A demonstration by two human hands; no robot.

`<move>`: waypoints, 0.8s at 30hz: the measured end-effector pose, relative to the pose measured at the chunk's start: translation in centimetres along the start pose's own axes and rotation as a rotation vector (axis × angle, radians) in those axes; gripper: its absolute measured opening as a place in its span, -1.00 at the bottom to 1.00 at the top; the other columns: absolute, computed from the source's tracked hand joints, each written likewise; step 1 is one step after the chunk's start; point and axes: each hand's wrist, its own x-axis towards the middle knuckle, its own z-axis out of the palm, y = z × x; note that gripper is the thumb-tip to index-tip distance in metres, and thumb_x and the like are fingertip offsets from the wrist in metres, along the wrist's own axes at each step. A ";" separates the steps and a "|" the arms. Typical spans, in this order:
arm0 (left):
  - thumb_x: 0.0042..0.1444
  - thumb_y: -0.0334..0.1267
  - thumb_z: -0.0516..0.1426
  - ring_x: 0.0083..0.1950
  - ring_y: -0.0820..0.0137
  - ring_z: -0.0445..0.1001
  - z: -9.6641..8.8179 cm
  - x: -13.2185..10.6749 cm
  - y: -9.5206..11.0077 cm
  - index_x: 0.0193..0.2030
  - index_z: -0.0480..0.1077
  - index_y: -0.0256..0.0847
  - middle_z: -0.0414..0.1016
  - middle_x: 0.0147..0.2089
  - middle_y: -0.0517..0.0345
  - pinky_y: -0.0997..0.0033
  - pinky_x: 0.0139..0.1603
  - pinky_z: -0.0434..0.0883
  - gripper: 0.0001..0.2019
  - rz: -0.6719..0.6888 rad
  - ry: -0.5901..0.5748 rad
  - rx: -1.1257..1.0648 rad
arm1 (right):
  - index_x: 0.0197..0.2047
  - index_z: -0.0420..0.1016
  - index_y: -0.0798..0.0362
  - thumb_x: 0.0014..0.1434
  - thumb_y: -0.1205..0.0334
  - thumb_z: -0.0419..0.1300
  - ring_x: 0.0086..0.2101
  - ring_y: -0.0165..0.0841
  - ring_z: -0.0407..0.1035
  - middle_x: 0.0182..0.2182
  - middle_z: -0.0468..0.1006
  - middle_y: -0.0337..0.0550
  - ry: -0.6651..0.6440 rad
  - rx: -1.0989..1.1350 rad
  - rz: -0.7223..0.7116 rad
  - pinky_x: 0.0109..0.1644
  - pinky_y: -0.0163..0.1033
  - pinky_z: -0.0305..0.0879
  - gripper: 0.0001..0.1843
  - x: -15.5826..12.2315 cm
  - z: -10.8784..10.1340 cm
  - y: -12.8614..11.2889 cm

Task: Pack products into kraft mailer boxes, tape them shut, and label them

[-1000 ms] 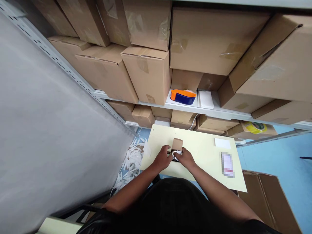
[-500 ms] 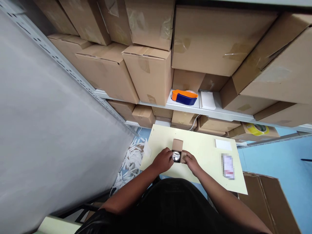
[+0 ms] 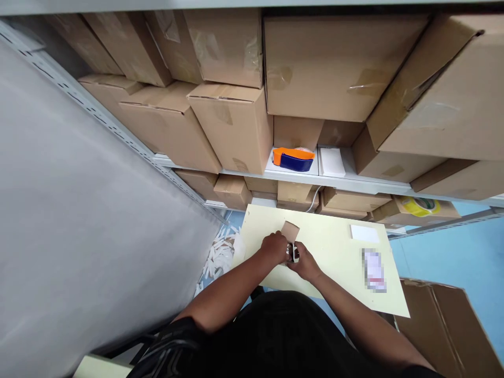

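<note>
A small brown cardboard box is on the pale table with its lid flap raised on the far side. In its opening shows part of a shiny silver round object with a dark edge, mostly covered by fingers. My left hand is closed around the box's left side, its fingertips against the shiny object. On the right side my right hand grips the box, thumb and fingers curled near a light-edged side flap. Exactly where the fingertips press inside is hidden.
On the table lie a white card stack and a blurred, phone-shaped item. Shelves of cartons rise behind, with an orange-and-blue tape roll and yellow tape. White scraps litter the floor at left.
My left hand has moved right over the box opening, covering more of the shiny object. My right fingers have shifted around the right side, and the box has turned slightly.
</note>
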 end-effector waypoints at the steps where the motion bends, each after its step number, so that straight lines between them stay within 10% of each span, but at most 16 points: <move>1: -0.09 -0.05 0.36 0.01 -0.03 0.55 -0.3 0.2 0.2 -0.06 0.55 -0.32 0.50 0.03 -0.25 0.15 -0.06 0.48 -0.51 0.003 -0.023 0.031 | 0.11 0.27 0.00 -0.04 0.17 0.39 -0.33 -0.31 0.39 -0.29 0.42 -0.26 0.014 -0.017 -0.017 -0.24 -0.17 0.40 -0.34 0.0 0.0 0.0; 12: -0.08 -0.12 0.31 -0.01 -0.01 0.51 -1.8 -2.3 0.4 -0.04 0.47 -0.30 0.43 0.00 -0.21 0.14 -0.07 0.47 -0.54 0.048 0.152 -0.020 | 0.01 0.32 0.02 -0.02 0.20 0.32 -0.28 -0.27 0.43 -0.20 0.46 -0.13 0.101 -0.084 -0.133 -0.20 -0.15 0.41 -0.49 0.3 0.3 -0.3; 24: -0.03 -0.27 0.27 -0.15 0.33 0.44 -11.0 -7.7 -3.6 -0.05 0.41 -0.14 0.41 -0.17 0.17 0.39 -0.08 0.39 -0.65 0.260 0.622 -0.686 | 0.25 0.23 -0.01 -0.13 0.07 0.49 0.03 -0.08 0.41 0.11 0.42 0.02 -0.006 0.060 0.042 0.08 0.03 0.41 -0.10 1.3 -0.3 -0.3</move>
